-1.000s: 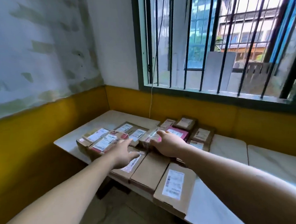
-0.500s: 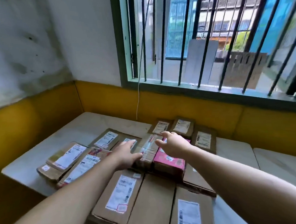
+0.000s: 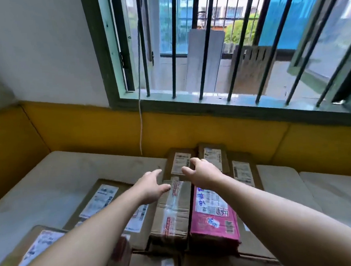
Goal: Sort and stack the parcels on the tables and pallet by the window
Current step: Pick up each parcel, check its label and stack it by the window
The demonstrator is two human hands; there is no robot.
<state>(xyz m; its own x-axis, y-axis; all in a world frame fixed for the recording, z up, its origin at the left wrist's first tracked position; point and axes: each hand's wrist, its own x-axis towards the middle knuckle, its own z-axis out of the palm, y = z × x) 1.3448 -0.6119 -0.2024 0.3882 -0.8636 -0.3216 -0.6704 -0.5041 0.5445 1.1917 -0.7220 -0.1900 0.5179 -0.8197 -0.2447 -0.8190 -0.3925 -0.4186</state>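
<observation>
A big window (image 3: 216,48) with dark bars sits above a yellow wall, and a pale table (image 3: 60,181) stands under it. Many parcels lie flat on the table, close together. A brown taped box (image 3: 173,211) and a pink parcel (image 3: 213,214) rest side by side on top of others. The left hand (image 3: 151,187) reaches out over the brown box, fingers loose and spread (holding nothing). The right hand (image 3: 203,173) is above a far parcel with a white label (image 3: 179,163), fingers loosely bent.
</observation>
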